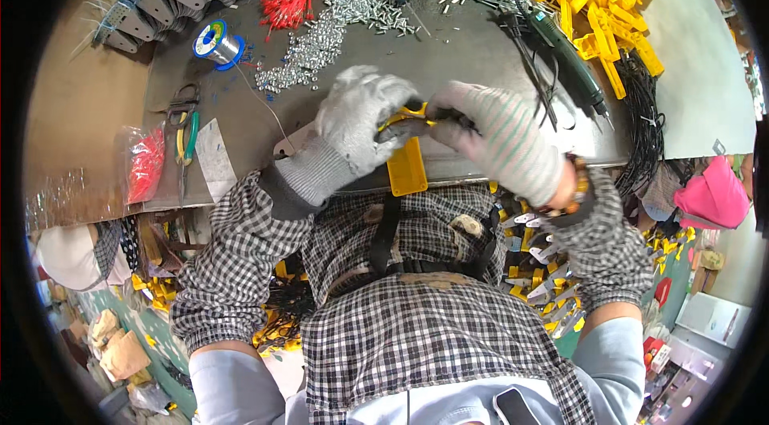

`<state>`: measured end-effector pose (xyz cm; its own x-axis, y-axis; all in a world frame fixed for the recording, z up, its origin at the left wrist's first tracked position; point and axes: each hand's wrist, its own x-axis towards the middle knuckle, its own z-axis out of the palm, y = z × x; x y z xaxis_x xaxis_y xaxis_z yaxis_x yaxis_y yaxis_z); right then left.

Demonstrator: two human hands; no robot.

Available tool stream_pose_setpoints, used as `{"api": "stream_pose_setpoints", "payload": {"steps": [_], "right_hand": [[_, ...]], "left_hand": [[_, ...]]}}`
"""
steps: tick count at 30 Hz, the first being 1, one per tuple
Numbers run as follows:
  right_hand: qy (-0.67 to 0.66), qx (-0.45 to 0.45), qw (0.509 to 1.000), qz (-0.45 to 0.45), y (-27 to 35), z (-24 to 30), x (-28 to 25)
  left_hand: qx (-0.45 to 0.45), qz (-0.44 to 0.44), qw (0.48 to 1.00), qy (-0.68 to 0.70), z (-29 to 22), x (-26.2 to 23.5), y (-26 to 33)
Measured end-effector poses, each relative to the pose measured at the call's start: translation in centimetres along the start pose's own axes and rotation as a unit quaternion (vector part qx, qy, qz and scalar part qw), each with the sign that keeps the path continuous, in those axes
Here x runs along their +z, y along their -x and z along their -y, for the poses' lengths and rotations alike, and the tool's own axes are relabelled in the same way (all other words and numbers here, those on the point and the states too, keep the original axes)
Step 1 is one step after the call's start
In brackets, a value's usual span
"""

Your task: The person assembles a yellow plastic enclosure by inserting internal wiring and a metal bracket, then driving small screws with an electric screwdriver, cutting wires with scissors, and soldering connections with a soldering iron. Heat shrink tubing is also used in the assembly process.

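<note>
My left hand, in a grey knitted glove, is closed on a yellow plastic part. The flat end of this part hangs down at the table's near edge, and its upper end is partly hidden by my fingers. My right hand, in a pale striped glove, pinches at the upper right side of the same part. Its fingertips look dark and slightly blurred, so any small piece between them cannot be made out.
Beyond my hands lie metal nuts, metal pins, red leads and a solder spool. A green power screwdriver, yellow parts and black cables are on the right. Pliers and a red-filled bag lie left.
</note>
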<state>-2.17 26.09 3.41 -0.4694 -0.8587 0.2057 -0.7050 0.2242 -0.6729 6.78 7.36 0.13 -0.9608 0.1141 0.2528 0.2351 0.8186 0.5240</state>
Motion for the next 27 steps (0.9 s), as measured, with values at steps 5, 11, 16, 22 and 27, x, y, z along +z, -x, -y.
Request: {"api": "stream_pose_setpoints", "payload": {"steps": [5,11,16,22,27], "right_hand": [[-0.028,0.005,0.999,-0.020,-0.2,-1.8,2.0],[-0.110,0.083,0.991,0.003,-0.5,-1.4,2.6],[-0.096,0.033,0.995,0.000,-0.5,-2.0,3.7],[0.095,-0.022,0.994,-0.047,0.5,-1.4,3.7],[0.048,-0.022,0.996,-0.068,0.4,-2.0,3.9]], "left_hand": [[-0.006,-0.010,1.000,-0.020,2.7,0.6,3.6],[0.011,-0.038,0.998,0.049,2.9,-0.7,3.0],[-0.042,0.107,0.984,0.133,5.6,-1.7,0.8],[0.002,0.150,0.974,0.168,4.8,-0.1,0.2],[0.043,0.058,0.994,0.086,3.5,0.2,0.8]]}}
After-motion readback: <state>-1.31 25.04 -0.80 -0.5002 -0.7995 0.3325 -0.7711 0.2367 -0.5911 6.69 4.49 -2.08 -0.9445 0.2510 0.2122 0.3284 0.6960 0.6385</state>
